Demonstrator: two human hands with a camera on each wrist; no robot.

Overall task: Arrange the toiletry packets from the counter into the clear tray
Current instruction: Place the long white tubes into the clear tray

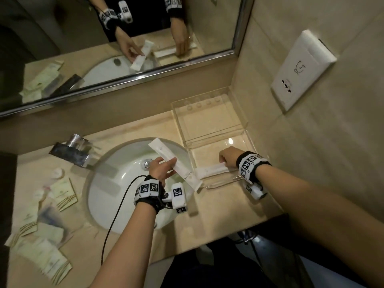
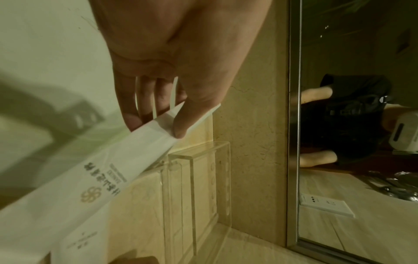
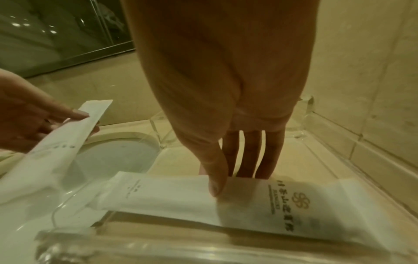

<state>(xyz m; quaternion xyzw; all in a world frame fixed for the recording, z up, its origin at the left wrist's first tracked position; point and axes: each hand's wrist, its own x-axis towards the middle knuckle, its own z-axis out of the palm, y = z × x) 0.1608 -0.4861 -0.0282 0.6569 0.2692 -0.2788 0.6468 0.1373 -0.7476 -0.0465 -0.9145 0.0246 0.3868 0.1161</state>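
The right hand [image 1: 227, 155] is pinching a long white packet [image 1: 212, 169] between thumb and fingers and laying it flat in the near compartment of the clear tray [image 1: 239, 129], close along the front wall; in the right wrist view the thumb [image 3: 216, 185] is pressing on top of the packet while the other fingers are standing behind its far edge. The left hand [image 1: 163, 167] is holding a second packet [image 1: 174, 163] above the sink [image 1: 108, 183], thumb on top and fingers underneath, tilted with its far end raised and its near end just beside the tray's left wall. So one grip is pinching the packet in the tray and the other is pinching the waiting packet; neither is spread. More packets [image 1: 62, 194] are lying scattered on the bench [image 1: 218, 221] left of the sink, near the tap [image 1: 72, 150], so the task seems to be at an early stage. To do this step well, the right hand should probably be sliding its packet square against the front wall before letting go, so that the printed face is up and room is left behind it. The left hand would do best to be lowering its packet level over the wall, not end-first, since the thin clear edge is hard to see and could catch it. The flat paper sleeves are likely light and slippery, so releasing low and gently should keep them parallel. The tray's back section, with its row of small holes, is holding nothing visible.
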